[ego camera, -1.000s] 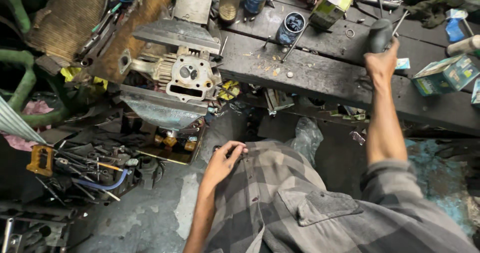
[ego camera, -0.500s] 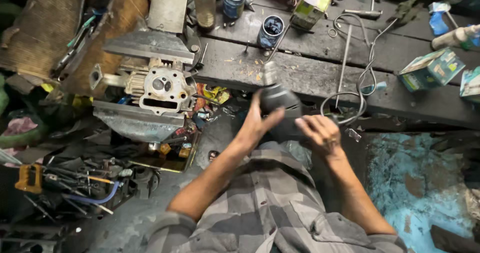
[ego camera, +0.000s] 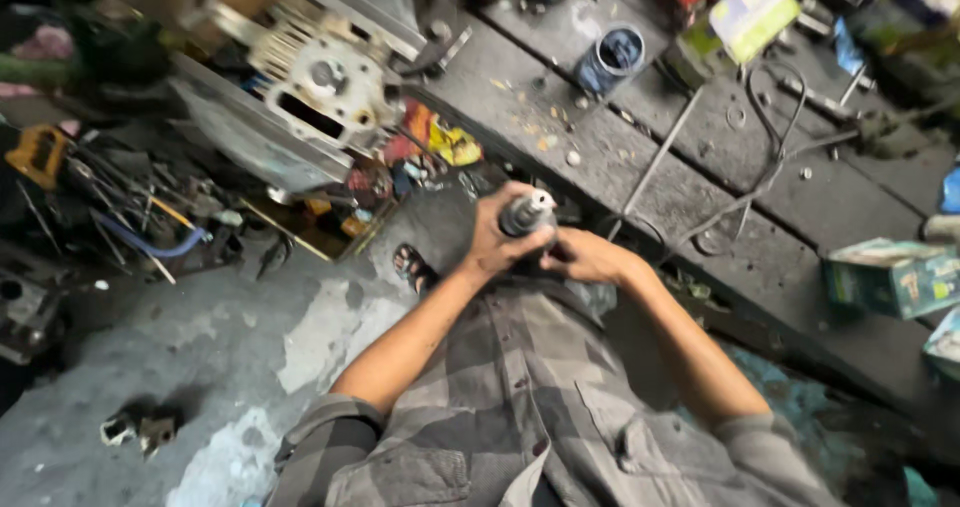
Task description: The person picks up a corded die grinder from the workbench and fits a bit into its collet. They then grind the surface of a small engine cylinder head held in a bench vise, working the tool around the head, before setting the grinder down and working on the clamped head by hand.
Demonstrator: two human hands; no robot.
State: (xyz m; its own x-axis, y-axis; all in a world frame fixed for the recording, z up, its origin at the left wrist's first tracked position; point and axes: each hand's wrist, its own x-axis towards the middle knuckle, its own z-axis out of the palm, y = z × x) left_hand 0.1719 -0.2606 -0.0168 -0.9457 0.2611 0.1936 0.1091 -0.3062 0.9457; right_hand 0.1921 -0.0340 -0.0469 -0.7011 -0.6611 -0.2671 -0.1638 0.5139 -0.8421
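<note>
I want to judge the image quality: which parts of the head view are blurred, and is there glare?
Head view: motion blur smears the engine part and boxes near the edges; the left hand, right hand and the metal-tipped tool they grip look sharper; soft daylight, a slight shine on the tool tip only.

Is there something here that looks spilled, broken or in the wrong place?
Nothing looks freshly spilled or broken. Both hands, left hand and right hand, grip a dark cylindrical metal part. Small crumbs of debris litter the dark wooden workbench, and a black cable lies loosely across it.
</note>
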